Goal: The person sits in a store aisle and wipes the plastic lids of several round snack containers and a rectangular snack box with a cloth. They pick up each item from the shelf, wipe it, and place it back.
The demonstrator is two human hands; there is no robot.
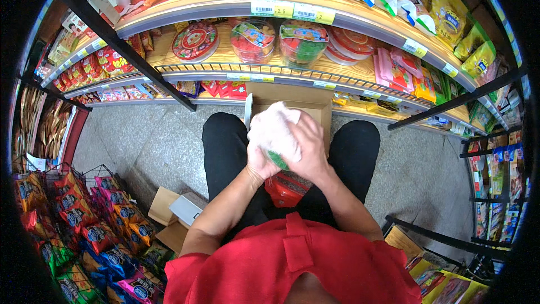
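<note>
Both hands meet in front of my lap, over an open cardboard box [291, 93] by the lowest shelf. My left hand [261, 162] is under a container with green contents [277, 159], its fingers mostly hidden. A pale pink cloth [274, 131] covers most of that container. My right hand [310, 143] presses the cloth against it from the right side. Round clear tubs of candy [253, 42] and flat round boxes with red lids [195, 41] stand on the middle shelf ahead.
A wire guard rail [253, 67] edges the middle shelf, and black metal posts [130, 59] cross at both sides. Racks of snack bags [99, 232] stand at the lower left beside an opened carton [164, 204]. A red stool [280, 192] is between my legs.
</note>
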